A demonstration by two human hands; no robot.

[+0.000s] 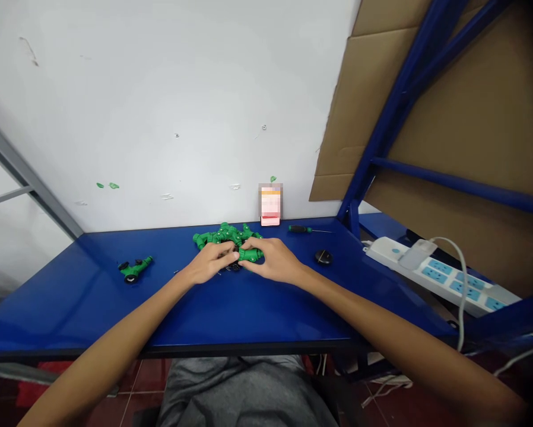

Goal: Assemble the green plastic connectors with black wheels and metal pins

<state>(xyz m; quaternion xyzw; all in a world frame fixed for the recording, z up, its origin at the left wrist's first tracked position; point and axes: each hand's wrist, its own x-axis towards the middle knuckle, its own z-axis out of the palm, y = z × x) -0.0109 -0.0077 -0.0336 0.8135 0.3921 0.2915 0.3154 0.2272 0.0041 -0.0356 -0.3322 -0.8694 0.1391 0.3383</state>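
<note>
Between the thumb and fingers of my right hand (275, 259) is a green plastic hose fitting (251, 255), lying roughly sideways above the blue table. My left hand (206, 263) meets its left end, thumb and index finger close together; whatever they pinch is too small to make out. Just behind both hands lies a pile of similar green fittings (224, 231), partly covered by my fingers. Small black parts (234, 267) sit under and between my hands, with a few thin pieces by the left one. Farther left rests a green Y-shaped hose connector (135, 270) with black parts on it.
A green-and-black screwdriver (300, 229) lies at the back right, with a round black object (323, 257) nearer me. Against the white wall stands a small blurred card or box (270, 206). A white power strip (440, 276) with a cable runs along the right side, beside blue frame bars.
</note>
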